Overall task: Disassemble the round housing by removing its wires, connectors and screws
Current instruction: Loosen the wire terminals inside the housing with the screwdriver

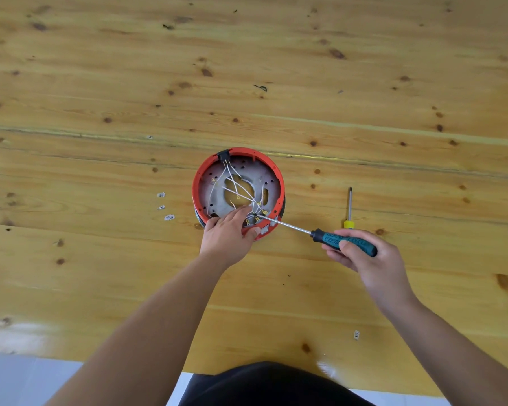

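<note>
Left hand (228, 232) reaches forward, fingers extended; right hand (364, 253) curled, gripping.

- A glossy, yellow-varnished pine plank table (276, 68) with dark knots fills the view.
- A long seam (100, 136) runs across its boards.
- Pale white tiled floor (18, 376) shows below the near edge.
- Soft glare (21, 335) lies at the left corner.
</note>
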{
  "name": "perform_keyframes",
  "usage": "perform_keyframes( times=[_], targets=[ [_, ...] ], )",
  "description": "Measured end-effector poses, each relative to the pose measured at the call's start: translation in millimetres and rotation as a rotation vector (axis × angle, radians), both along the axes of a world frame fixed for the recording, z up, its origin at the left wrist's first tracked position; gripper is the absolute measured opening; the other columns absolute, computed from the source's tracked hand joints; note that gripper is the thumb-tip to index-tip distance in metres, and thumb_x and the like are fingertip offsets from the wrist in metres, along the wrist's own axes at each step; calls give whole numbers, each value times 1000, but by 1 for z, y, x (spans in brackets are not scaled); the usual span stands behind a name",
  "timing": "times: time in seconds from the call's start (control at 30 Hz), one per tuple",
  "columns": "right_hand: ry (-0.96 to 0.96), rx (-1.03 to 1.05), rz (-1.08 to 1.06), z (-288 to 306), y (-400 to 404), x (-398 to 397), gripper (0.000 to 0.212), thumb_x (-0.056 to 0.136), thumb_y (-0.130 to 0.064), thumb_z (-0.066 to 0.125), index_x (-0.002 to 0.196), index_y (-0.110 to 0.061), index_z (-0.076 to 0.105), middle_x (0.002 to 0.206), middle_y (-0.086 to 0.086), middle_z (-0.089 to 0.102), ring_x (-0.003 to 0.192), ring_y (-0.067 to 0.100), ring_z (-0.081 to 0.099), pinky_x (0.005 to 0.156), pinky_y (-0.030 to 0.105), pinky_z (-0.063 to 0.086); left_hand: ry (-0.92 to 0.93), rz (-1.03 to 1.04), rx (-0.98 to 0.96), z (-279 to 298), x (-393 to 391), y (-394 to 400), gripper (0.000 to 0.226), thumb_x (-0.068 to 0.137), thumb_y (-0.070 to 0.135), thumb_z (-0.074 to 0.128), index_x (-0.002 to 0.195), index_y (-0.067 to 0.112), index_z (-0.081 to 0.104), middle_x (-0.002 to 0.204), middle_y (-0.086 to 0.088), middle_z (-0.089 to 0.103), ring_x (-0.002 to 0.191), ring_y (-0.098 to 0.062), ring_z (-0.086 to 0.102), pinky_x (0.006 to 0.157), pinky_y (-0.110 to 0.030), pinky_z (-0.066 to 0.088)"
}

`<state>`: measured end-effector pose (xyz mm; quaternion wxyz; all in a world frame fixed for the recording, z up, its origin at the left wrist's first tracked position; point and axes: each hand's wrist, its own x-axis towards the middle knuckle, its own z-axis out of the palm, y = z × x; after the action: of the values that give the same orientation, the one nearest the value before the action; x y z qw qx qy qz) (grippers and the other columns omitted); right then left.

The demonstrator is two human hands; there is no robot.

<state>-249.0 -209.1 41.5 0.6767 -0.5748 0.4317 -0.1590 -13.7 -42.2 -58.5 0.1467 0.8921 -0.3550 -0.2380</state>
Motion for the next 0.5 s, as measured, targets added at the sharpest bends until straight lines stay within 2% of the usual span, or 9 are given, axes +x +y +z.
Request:
perform_keyframes(
  times=[0.17, 0.33, 0.5],
  targets=[
    [-47, -6, -39, 1, -3, 2, 17, 101, 2, 62, 99, -10, 74, 103, 17, 79, 94, 38, 79, 80, 29, 63, 4, -16, -7, 1, 1, 3, 61, 103, 59, 40, 158, 36, 31, 163, 13, 38, 149, -7, 35, 122, -33, 14],
    [-23, -82, 37, 9, -16, 12, 19, 100, 1, 64, 92, -14, 72, 99, 12, 80, 88, 37, 80, 75, 29, 64, 50, -154, -24, 5, 16, 14, 65, 102, 57, 47, 160, 39, 23, 169, 19, 21, 151, -10, 31, 122, -35, 14],
    [-1, -136, 100, 10, -24, 19, 14, 99, 1, 65, 93, -10, 71, 99, 13, 80, 86, 36, 80, 78, 37, 65, -152, -205, -34, 6, 29, 27, 63, 99, 64, 47, 157, 41, 34, 166, 22, 26, 153, -4, 24, 124, -29, -2]
  ],
)
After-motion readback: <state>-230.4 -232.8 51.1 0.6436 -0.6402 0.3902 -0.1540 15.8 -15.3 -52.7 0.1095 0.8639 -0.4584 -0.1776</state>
